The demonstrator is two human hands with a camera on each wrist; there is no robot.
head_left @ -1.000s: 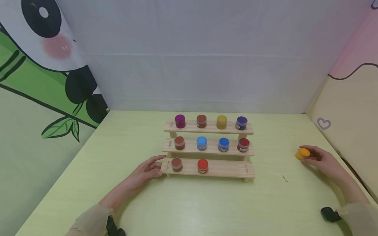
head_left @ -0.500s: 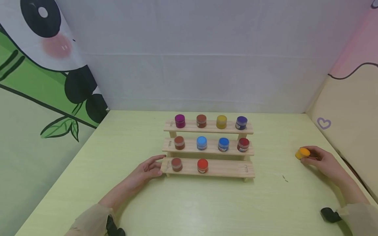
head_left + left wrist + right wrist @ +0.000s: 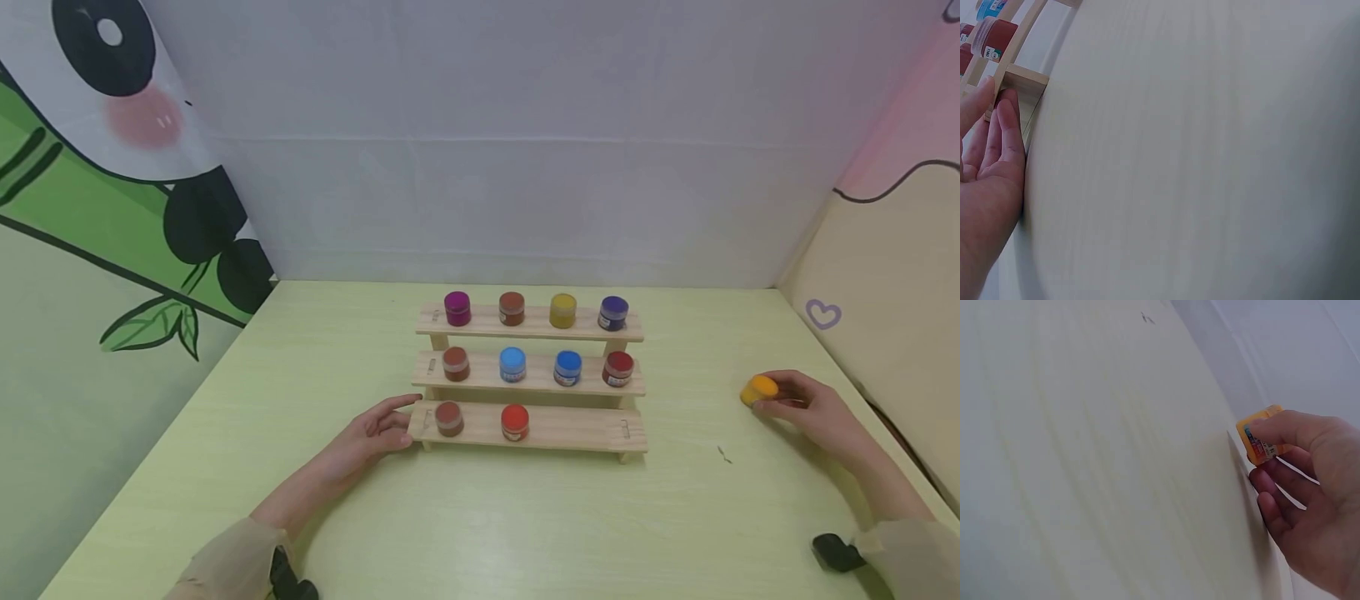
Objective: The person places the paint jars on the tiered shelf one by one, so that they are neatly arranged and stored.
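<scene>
My right hand (image 3: 813,412) pinches a small orange paint jar (image 3: 758,390) between thumb and fingers, at the right side of the table. In the right wrist view the jar (image 3: 1260,432) shows a printed label, and the thumb lies across it. My left hand (image 3: 375,432) grips the left end of the lowest step of a three-step wooden rack (image 3: 570,427). In the left wrist view the thumb is on one side of the board end and the fingers go under it. On that lowest step stand a brown jar (image 3: 449,418) and a red jar (image 3: 515,422).
The middle step carries a brown, a light blue, a blue (image 3: 567,367) and a dark red jar. On the top step stand purple (image 3: 457,308), brown, yellow and dark blue jars. A small dark mark (image 3: 724,454) lies on the table. Printed cloth walls (image 3: 885,275) border the table.
My right hand has moved slightly left with the orange paint jar in the last half second. The left hand and the rack have stayed in place.
</scene>
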